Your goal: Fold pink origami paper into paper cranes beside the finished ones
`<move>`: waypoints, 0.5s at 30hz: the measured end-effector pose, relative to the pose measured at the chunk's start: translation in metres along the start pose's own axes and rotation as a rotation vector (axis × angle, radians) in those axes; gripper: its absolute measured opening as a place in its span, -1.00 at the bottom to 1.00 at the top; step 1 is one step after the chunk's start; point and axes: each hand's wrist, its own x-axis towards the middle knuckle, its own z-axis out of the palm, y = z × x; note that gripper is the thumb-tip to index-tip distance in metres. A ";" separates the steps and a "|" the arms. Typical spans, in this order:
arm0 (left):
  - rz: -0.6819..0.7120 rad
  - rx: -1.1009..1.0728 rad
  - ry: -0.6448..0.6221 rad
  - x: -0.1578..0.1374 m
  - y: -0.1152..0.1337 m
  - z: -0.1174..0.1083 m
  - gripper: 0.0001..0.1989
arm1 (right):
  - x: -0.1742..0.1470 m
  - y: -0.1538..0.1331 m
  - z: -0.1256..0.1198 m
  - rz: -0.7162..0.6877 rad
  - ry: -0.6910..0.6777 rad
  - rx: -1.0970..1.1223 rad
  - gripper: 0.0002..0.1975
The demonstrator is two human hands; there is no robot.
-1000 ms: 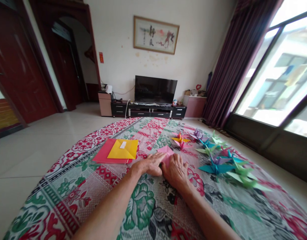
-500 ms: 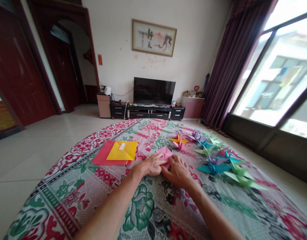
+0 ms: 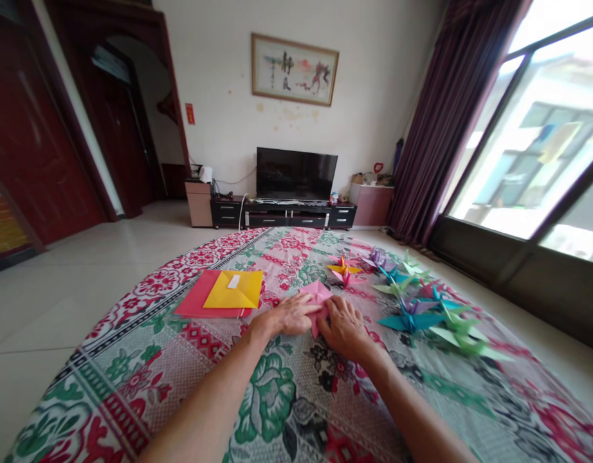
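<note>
Hands [image 3: 291,314] [image 3: 345,326] on pink paper [image 3: 316,291], cranes [image 3: 412,320] nearby

Place: a home, evidently its living room. Evidence: flat-screen television [image 3: 296,174] on a low black drawer stand [image 3: 267,220] against the far wall [image 3: 214,96]; small figurine [image 3: 334,198] at the stand's right end. Framed calligraphy painting [image 3: 295,69] hung above. Side cabinet [image 3: 371,207] carries ornaments, incl. a red heart shape [image 3: 378,168]. Right: long purple curtain [image 3: 446,122] beside large window [image 3: 523,167]. Left: dark red panelled door [image 3: 40,122], then an arched doorway. Floor [image 3: 103,263]: pale tile. Foreground: bench [image 3: 270,395] under a floral patterned cloth, red, green and grey.
</note>
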 end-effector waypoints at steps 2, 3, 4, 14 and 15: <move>-0.006 -0.019 0.003 -0.001 -0.001 0.000 -0.42 | 0.000 0.000 0.000 0.000 0.014 -0.006 -0.66; -0.012 -0.023 0.011 -0.001 -0.001 0.001 -0.41 | 0.000 0.000 0.000 0.000 0.014 -0.007 -0.65; -0.009 -0.026 0.025 -0.002 -0.001 0.002 -0.41 | 0.000 0.000 0.000 0.001 0.011 -0.006 -0.65; 0.075 -0.003 0.381 -0.004 0.011 0.008 -0.76 | -0.001 0.000 -0.004 0.009 -0.006 0.029 -0.64; 0.071 -0.013 0.366 -0.003 0.011 0.008 -0.78 | -0.001 0.000 -0.003 0.009 0.001 0.033 -0.63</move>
